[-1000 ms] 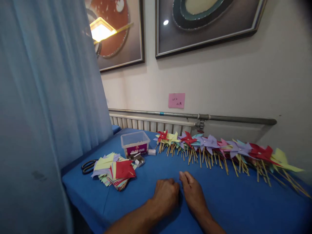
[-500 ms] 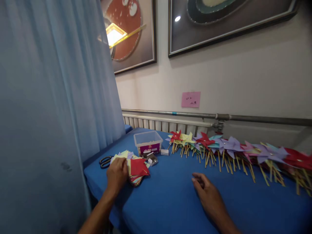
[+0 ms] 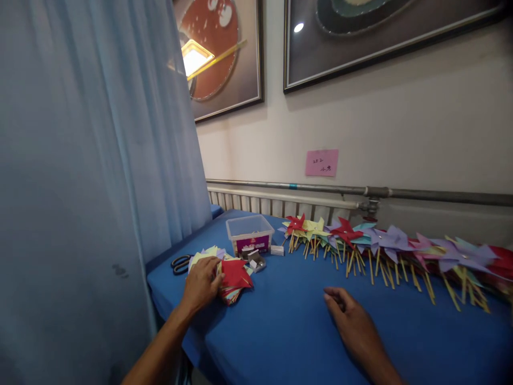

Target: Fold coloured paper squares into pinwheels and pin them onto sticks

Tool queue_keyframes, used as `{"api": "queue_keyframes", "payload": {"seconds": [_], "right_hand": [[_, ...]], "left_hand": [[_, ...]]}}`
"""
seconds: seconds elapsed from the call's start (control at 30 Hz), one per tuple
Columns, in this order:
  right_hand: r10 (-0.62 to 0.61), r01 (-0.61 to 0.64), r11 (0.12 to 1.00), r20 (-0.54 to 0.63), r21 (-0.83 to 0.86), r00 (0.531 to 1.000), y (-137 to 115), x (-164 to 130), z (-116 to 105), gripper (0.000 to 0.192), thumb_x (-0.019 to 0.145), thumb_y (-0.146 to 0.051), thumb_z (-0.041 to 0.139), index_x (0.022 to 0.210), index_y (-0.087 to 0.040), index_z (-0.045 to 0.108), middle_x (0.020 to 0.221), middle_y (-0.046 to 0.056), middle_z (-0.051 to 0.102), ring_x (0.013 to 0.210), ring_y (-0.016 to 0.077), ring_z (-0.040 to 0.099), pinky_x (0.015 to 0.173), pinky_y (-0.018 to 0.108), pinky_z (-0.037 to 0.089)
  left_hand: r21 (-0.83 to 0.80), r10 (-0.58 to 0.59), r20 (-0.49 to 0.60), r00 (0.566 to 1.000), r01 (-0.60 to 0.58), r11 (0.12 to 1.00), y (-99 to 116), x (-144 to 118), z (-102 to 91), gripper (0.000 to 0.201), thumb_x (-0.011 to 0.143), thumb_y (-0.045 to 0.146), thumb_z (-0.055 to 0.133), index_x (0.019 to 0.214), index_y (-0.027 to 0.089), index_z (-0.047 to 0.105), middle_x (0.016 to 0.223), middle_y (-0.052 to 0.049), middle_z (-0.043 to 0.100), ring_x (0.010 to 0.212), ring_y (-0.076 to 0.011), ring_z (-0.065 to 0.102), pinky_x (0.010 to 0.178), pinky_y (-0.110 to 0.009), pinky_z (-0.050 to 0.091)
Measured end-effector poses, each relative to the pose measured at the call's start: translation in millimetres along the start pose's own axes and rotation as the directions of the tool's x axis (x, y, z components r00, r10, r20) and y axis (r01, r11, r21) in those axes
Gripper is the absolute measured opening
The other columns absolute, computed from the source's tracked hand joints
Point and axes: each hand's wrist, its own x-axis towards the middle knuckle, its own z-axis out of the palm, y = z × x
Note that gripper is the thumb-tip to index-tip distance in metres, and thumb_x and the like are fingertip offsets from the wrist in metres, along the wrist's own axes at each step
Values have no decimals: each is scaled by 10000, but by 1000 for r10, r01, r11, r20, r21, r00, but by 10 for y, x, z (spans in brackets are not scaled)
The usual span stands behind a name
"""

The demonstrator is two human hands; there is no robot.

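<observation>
paper stack — mixed colours, red sheet on top | fanned, flat on blue table, left end

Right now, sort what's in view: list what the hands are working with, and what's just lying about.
In hand: left hand on paper stack; right hand flat on table.

Lying about: scissors, box, pinwheels, note, curtain.

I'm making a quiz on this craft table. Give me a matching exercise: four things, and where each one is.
Things:
1. left hand
2. right hand
3. scissors
4. pinwheels

Places:
A. in a row along the wall side
B. on the stack of coloured paper
C. flat on the bare blue tablecloth
D. by the curtain, left of the paper

Pairs: 1-B, 2-C, 3-D, 4-A
</observation>
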Motion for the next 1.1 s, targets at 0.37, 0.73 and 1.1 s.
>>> {"api": "queue_keyframes", "payload": {"seconds": [0.37, 0.73, 1.1], "right_hand": [[-8, 8, 1000, 16, 1, 1000, -7, -28, 3, 453, 756, -571, 520, 973, -218, 700, 899, 105, 781, 848, 288, 726, 776, 381, 537], [-14, 14, 1000, 20, -11, 1000, 5, -17, 7, 448, 753, -580, 512, 943, -219, 695, 880, 107, 772, 833, 291, 725, 762, 388, 540], [-5, 4, 997, 21, 72, 1000, -20, -38, -11, 414, 744, -557, 561, 933, -218, 705, 899, 107, 773, 873, 291, 724, 798, 386, 540]], "left_hand": [[139, 10, 65, 998, -19, 990, 202, -11, 48, 277, 897, 323, 656, 1137, 238, 764, 1503, -113, 574, 1422, -336, 470, 1171, -520, 362], [243, 8, -54, 998, 5, 970, 247, 21, 5, 219, 937, 265, 590, 1026, 231, 787, 1467, -124, 607, 1339, -342, 551, 1144, -534, 387], [-507, -345, -62, 937, 268, 819, 285, 159, -61, 241, 892, 256, 549, 954, 182, 770, 1046, -80, 784, 988, -223, 717, 919, -347, 569]]}}
